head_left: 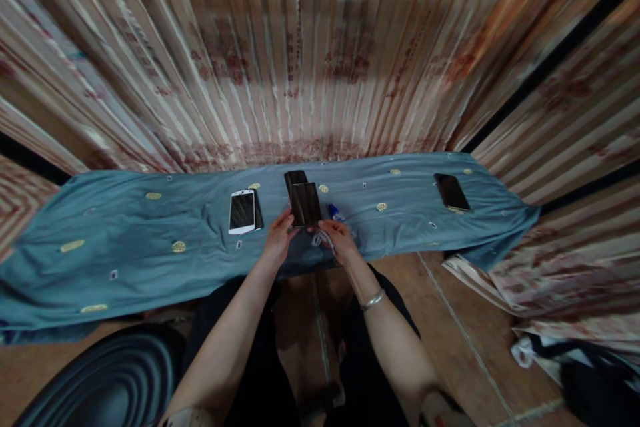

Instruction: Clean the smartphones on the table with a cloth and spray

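Note:
A dark phone (305,203) lies on the blue-grey cloth (150,233) in front of me, partly over a second dark phone (295,178) behind it. My left hand (279,235) touches the near left corner of the front phone with its fingertips. My right hand (340,240) rests just right of it, fingers curled on a small whitish crumpled thing (320,237); what it is I cannot make out. A small blue-capped bottle (336,213) lies beside my right hand. A silver bracelet (373,299) sits on my right wrist.
A white-framed phone (242,211) lies left of my hands, a dark phone (451,191) far right on the cloth. Small yellow oval marks dot the cloth. Striped curtains (310,53) hang behind. A dark ribbed round object (115,380) sits at lower left.

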The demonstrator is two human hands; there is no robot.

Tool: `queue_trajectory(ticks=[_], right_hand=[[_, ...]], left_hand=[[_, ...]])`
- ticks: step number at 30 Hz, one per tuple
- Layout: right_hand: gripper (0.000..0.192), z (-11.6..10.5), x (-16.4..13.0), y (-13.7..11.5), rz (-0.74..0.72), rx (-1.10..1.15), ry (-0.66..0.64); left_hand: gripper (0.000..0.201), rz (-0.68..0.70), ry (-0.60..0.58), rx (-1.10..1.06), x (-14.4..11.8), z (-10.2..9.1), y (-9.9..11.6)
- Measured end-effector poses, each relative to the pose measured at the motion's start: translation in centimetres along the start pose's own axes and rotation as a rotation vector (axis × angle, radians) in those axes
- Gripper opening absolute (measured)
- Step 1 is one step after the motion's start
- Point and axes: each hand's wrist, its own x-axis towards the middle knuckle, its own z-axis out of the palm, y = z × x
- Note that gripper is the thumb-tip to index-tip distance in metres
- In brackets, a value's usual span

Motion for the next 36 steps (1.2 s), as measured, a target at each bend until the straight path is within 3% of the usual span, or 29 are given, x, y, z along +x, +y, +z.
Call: queue_trajectory(ticks=[6,14,21,29,36], right_hand=[[0.042,0.6,2.1,0.5,-0.029,-0.063,-0.009],[0.047,0.9,3.3,0.2,-0.059,-0.213,-0.033],[0.037,0.3,5.4,-1.5,-0.116,-0.346,0.001],[0.046,0.2,4.8,-1.6,-0.113,-0.284,0.029],[0.05,1.0,7.6,-1.5,-0.112,-0.294,0.034]], left_hand=[[0.025,0.044,0.054,0.022,1.0,-1.2,-0.5],[0.058,0.177,-0.01,0.139,1.7,-1.2,-1.4],[0.053,0.232,0.068,0.179,2.5,0.1,-1.9],[0.043,0.286,0.009,0.136,2.7,0.5,-1.5],[0.043,0.257,0.025,0.087,4.0,1.3,-0.3]])
